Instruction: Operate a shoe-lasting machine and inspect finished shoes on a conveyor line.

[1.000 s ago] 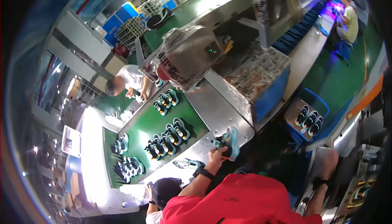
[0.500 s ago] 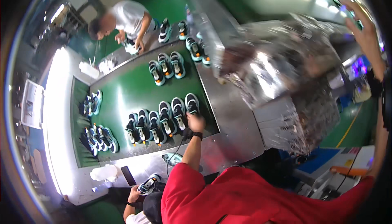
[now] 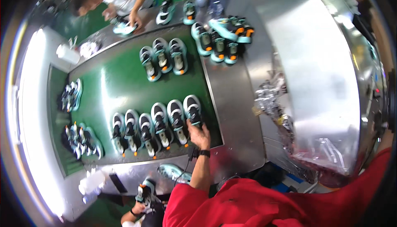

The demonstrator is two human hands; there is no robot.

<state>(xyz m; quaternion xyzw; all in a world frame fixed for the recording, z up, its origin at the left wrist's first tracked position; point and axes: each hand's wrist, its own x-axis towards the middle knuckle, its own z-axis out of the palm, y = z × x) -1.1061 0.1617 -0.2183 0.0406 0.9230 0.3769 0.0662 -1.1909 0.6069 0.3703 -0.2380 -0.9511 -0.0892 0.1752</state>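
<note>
My left hand (image 3: 199, 135) is closed on the heel end of a black, white and mint sneaker (image 3: 192, 109), the rightmost in a near row of several like it. The sneaker lies on the green work surface (image 3: 115, 82), and a black band circles my wrist. My right arm (image 3: 383, 45) runs up along the right rim, beside a wide sheet-metal panel (image 3: 318, 61). The fingers of my right hand are blurred and cut off by the rim, so their hold cannot be made out.
Three sneakers (image 3: 164, 57) stand farther back; others are heaped at the back right (image 3: 225, 39). Crumpled clear plastic (image 3: 273, 99) hangs by the metal panel. One co-worker's hand (image 3: 134, 20) touches a sneaker at the far side; another's (image 3: 138, 208) holds one at the near edge.
The shiny plastic-wrapped bulk on the right has swung away, showing smooth metal and the heaped sneakers. My right hand has moved toward the upper rim; my left remains at the same sneaker.
</note>
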